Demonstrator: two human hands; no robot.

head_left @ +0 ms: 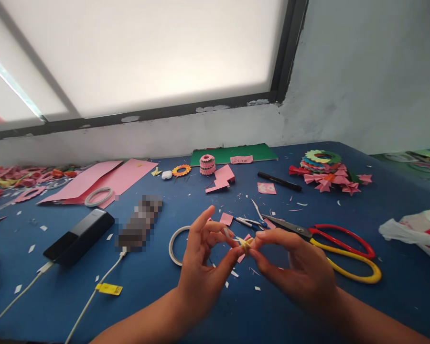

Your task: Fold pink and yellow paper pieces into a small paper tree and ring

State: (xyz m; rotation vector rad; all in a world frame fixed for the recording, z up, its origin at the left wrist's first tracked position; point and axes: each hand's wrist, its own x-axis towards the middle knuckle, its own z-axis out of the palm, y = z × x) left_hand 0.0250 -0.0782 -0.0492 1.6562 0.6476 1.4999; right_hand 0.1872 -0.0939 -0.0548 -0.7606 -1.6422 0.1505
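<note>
Head view: a small folded piece of yellow paper point(245, 243) is held just above the blue table point(397, 200), near its front edge, between the two hands
Left hand point(200, 267): thumb and a bent finger pinch the left side of the yellow piece; the forefinger stands up free
Right hand point(301, 267): thumb and forefinger tips close on the right side of the same piece, the other fingers curled under
Beneath the hands: a small pink paper scrap point(241, 257) lies just under the yellow piece, with white paper snippets scattered on the table around it
Left of the hands: a white ring of tape point(173, 246) lies flat, partly hidden by the left hand
Right of the hands: large scissors with one red and one yellow handle point(344, 248) lie just beyond the right hand, blades pointing left
Further left: a black power bank point(79, 236) with a white cable point(17, 296) plugged in; a second white cable carries a yellow tag point(109, 289)
Behind: a black marker pen point(279, 181), a sheet of green paper point(232, 154), large pink paper sheets point(103, 179) and a heap of coloured paper rings and pink stars point(326, 172)
Far right: a crumpled white plastic bag point(415, 231) near the table edge
</note>
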